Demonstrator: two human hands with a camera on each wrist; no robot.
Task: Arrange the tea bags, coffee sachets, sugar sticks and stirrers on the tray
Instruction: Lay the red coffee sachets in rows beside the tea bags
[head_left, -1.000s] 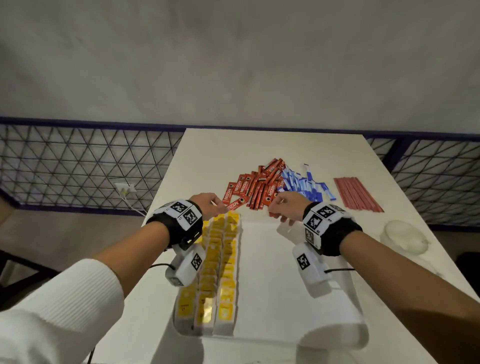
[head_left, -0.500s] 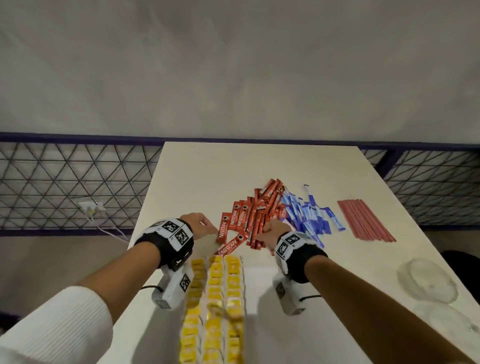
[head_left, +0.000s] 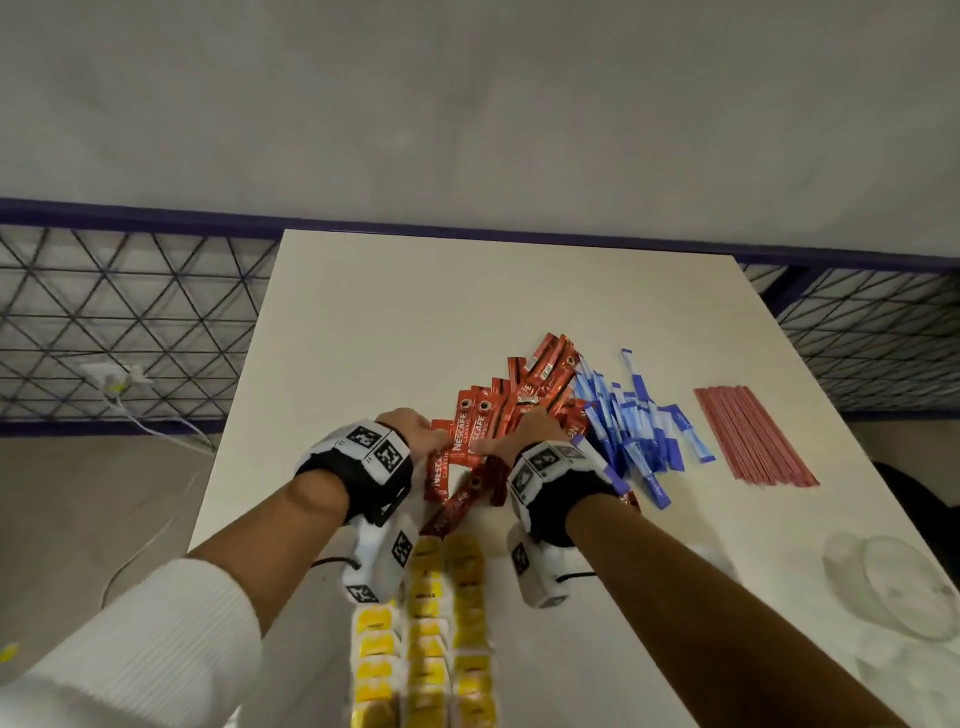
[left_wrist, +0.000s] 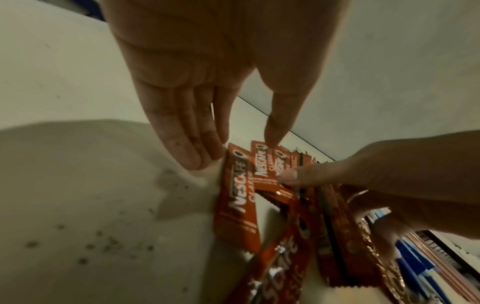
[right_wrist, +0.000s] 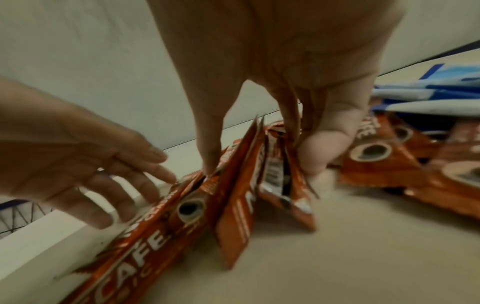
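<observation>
Red coffee sachets (head_left: 493, 415) lie in a loose pile on the white table, and both hands are on them. My right hand (right_wrist: 259, 162) pinches several sachets (right_wrist: 239, 185) upright between thumb and fingers. My left hand (left_wrist: 241, 150) has straight fingers (left_wrist: 197, 152) touching the edge of the leftmost sachet (left_wrist: 236, 197), with its thumb tip on another. Yellow tea bags (head_left: 447, 623) stand in three rows on the white tray (head_left: 550, 670) near me. Blue sugar sticks (head_left: 634, 426) lie right of the sachets, and red stirrers (head_left: 753, 436) farther right.
A clear plastic lid or dish (head_left: 893, 582) sits at the table's right edge. Beyond the table a dark mesh railing (head_left: 130, 322) runs left and right, and a white plug and cable (head_left: 119, 384) lie on the floor at the left.
Both hands moved forward from the tray's far end onto the coffee sachet pile. The right hand gathered sachets between thumb and fingers. The head view shifted, so the tray sits lower in the picture.
</observation>
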